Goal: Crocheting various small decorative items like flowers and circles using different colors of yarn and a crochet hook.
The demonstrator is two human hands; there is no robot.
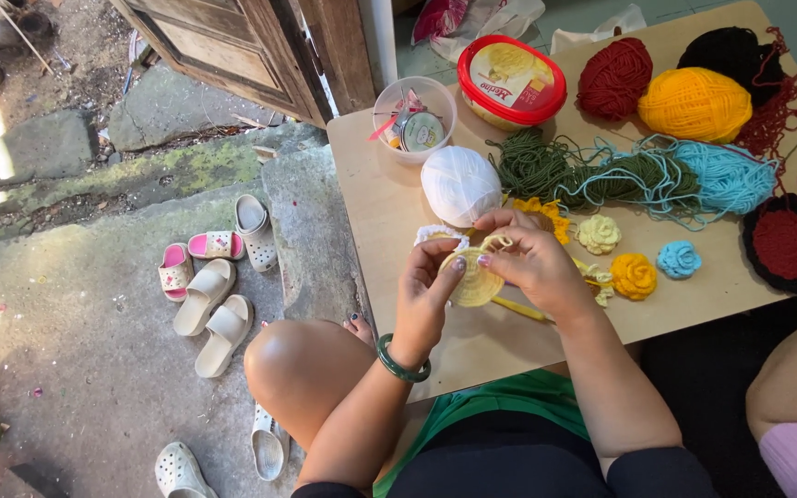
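Your left hand (428, 286) sits at the centre of the frame, its fingers closed on the near edge of a pale yellow crochet disc (472, 279), thumb pressed on its face. Your right hand (532, 261) is just right of it, fingers pinched together on the disc's upper edge where a loop of yellow yarn rises. A yellow crochet hook (520, 309) pokes out below that hand. The disc is held just above the light wooden table (371, 194), near its lower left part. A green bangle (401, 363) circles your left wrist.

A white yarn ball (459, 184) lies just above the hands. Small crocheted flowers (634, 275) in cream, yellow and blue lie to the right. Red, orange and black yarn balls (694, 103) occupy the upper right. A red-lidded tub (511, 81) stands at top centre. Sandals (207, 295) rest on the stone floor at left.
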